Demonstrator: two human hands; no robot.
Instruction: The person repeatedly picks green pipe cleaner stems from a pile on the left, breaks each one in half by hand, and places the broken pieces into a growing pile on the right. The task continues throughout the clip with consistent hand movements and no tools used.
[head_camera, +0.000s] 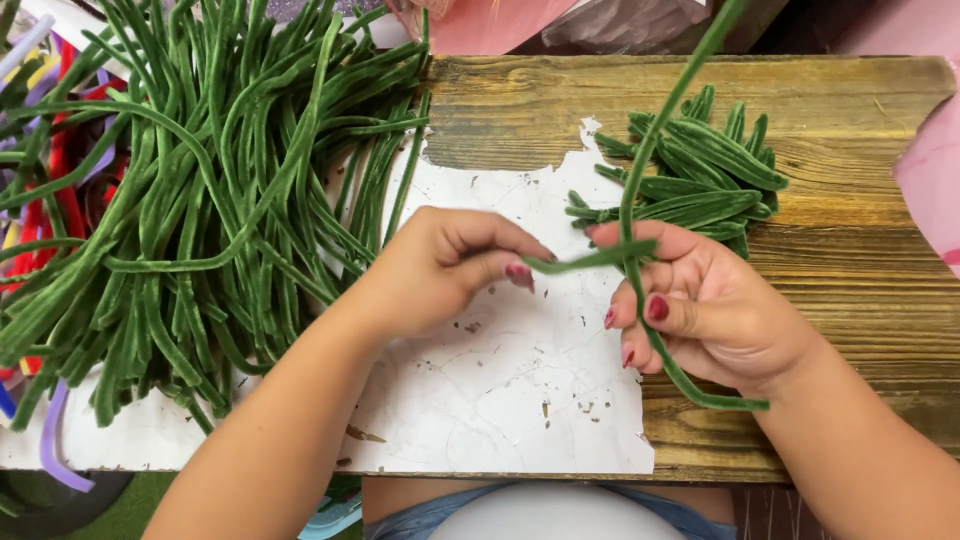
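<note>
two hands (580, 285) pinching one green pipe cleaner (640, 190), one folded-leaf pile (715, 180)

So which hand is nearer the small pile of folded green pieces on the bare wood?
Right. The right hand sits just below the folded pile, nearly touching; the left hand is farther off, over the white patch.

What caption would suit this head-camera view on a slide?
Left hand and right hand bend a green fuzzy stem between stem pile and folded leaves.

One head camera looked straight down, close over the table (850, 110), hands central, the person's lap at six o'clock.
</note>
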